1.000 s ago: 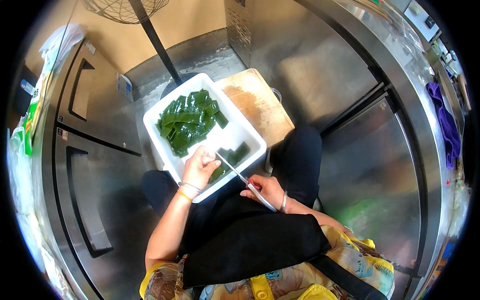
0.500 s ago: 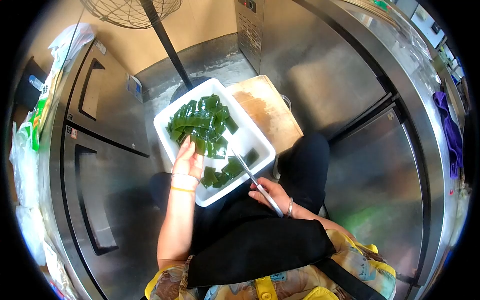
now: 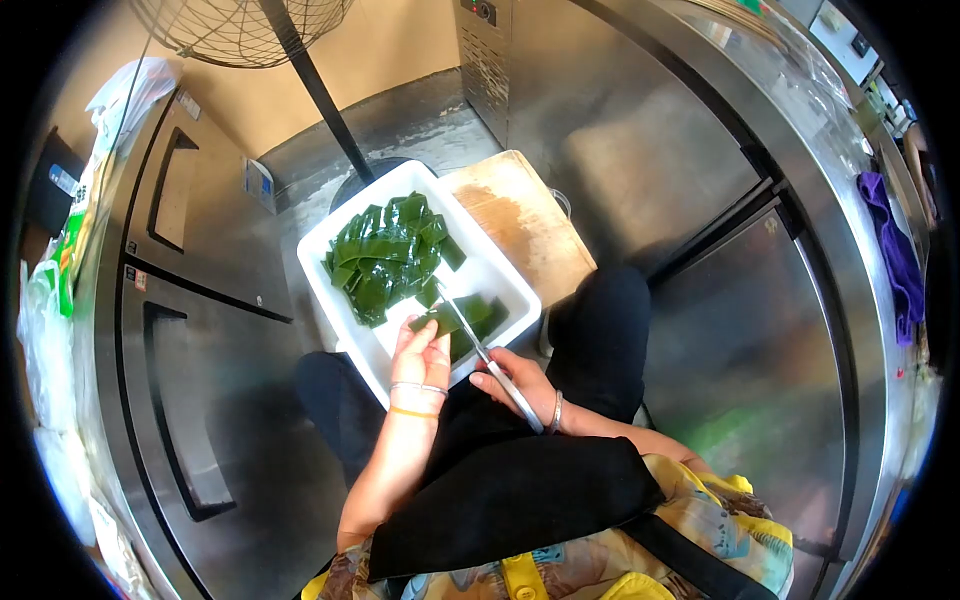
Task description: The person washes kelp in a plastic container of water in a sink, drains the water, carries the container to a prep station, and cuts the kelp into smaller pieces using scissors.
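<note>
My left hand [image 3: 422, 352] pinches a green leafy strip [image 3: 458, 316] over the near part of a white tub [image 3: 316, 262]. In my right hand [image 3: 520, 382] are scissors [image 3: 478, 346], their blades at the strip, pointing up and left. A heap of glossy dark green pieces [image 3: 385, 255] fills the far left part of the tub. Other green pieces lie in the near right corner, partly hidden behind the strip and scissors.
A wooden board [image 3: 530, 225] lies beyond the tub on the right. Steel cabinets [image 3: 215, 370] stand on both sides. Behind the tub rises a fan's black pole [image 3: 320, 95]. A purple cloth [image 3: 892, 255] hangs at the far right.
My left hand has drawn back from the heap toward the scissors, now with a strip held in front of the blades. The view has shifted slightly.
</note>
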A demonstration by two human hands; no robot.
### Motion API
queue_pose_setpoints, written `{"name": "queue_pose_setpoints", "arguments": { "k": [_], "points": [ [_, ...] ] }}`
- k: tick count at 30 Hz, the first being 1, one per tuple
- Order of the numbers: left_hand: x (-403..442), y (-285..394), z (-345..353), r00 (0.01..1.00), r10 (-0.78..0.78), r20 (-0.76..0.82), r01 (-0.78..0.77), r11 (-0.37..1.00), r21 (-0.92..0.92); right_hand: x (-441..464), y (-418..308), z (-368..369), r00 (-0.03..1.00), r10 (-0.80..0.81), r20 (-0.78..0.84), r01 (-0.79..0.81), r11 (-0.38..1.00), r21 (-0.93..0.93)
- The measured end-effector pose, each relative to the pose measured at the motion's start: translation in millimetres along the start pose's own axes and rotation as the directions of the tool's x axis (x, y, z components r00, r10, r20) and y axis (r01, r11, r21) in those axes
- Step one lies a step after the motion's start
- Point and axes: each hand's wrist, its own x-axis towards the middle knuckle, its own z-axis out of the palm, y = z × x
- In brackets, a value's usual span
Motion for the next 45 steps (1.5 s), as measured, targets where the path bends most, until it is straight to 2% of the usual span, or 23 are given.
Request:
{"name": "queue_pose_setpoints", "arguments": {
  "k": [2, 4, 13, 15, 20, 22, 25, 29, 30, 31, 32, 34, 35, 37, 38, 40, 42, 43, 45],
  "points": [
    [-6, -4, 1, 0.998, 0.021, -0.053, -0.017, 0.998, 0.058, 1, 6, 1, 1.0, 0.003, -0.009, -0.003, 1.0, 0.003],
    [-7, -6, -5, 0.999, 0.009, -0.042, -0.006, 0.998, 0.062, -1, 4, -1, 0.999, -0.04, -0.006, 0.04, 0.996, -0.083],
    [-10, -13, -5, 0.997, 0.009, -0.071, -0.002, 0.996, 0.094, -2, 11, 0, 0.998, -0.069, -0.013, 0.069, 0.997, -0.026],
    [-13, -14, -3, 0.992, 0.007, -0.123, 0.007, 0.994, 0.111, -3, 9, 0, 0.997, -0.078, -0.03, 0.076, 0.996, -0.049],
    [-13, -14, -4, 0.994, 0.015, -0.111, 0.002, 0.988, 0.152, -5, 13, -2, 0.996, -0.064, -0.063, 0.06, 0.995, -0.076],
    [-12, -10, -4, 0.995, 0.036, -0.088, -0.02, 0.983, 0.181, -4, 24, -3, 0.991, -0.112, -0.075, 0.101, 0.984, -0.144],
    [-10, -4, -8, 0.995, 0.014, -0.099, 0.005, 0.98, 0.198, -5, 26, -9, 1.0, -0.021, -0.018, 0.017, 0.98, -0.197],
    [-2, 6, -25, 0.998, -0.031, -0.052, 0.046, 0.947, 0.319, -3, 32, -12, 0.999, -0.038, 0.022, 0.041, 0.984, -0.171],
    [1, 11, -29, 0.998, -0.048, -0.028, 0.055, 0.926, 0.373, -2, 29, -14, 1.0, 0.019, 0.014, -0.018, 0.997, -0.076],
    [5, 18, -30, 0.997, -0.068, -0.031, 0.075, 0.886, 0.457, -2, 29, -15, 0.997, 0.076, 0.011, -0.076, 0.997, 0.019],
    [11, 24, -32, 0.995, -0.093, -0.023, 0.09, 0.822, 0.563, -1, 36, -15, 0.997, 0.069, -0.014, -0.067, 0.987, 0.145],
    [29, 27, -37, 0.988, -0.086, 0.127, -0.063, 0.533, 0.844, 3, 30, -25, 0.994, 0.09, -0.068, -0.07, 0.965, 0.252],
    [39, 26, -38, 0.988, -0.085, 0.126, -0.063, 0.527, 0.847, 4, 29, -30, 0.992, 0.1, -0.076, -0.074, 0.953, 0.293],
    [61, 22, -40, 0.959, 0.089, 0.268, -0.273, 0.053, 0.96, 7, 32, -39, 0.981, 0.158, -0.111, -0.108, 0.926, 0.362],
    [75, 18, -42, 0.959, 0.091, 0.27, -0.275, 0.047, 0.96, 10, 36, -41, 0.974, 0.179, -0.138, -0.114, 0.918, 0.381],
    [103, 11, -49, 0.871, 0.09, 0.483, -0.435, -0.316, 0.843, 13, 43, -40, 0.977, 0.151, -0.154, -0.076, 0.909, 0.409],
    [110, 1, -45, 0.818, 0.017, 0.575, -0.435, -0.637, 0.637, 14, 42, -40, 0.974, 0.158, -0.164, -0.078, 0.909, 0.41],
    [108, -1, -39, 0.824, -0.02, 0.566, -0.408, -0.713, 0.569, 14, 42, -41, 0.975, 0.147, -0.167, -0.075, 0.924, 0.376],
    [97, -6, -28, 0.844, -0.092, 0.528, -0.418, -0.73, 0.541, 14, 42, -42, 0.978, 0.142, -0.154, -0.076, 0.927, 0.368]
  ]
}}
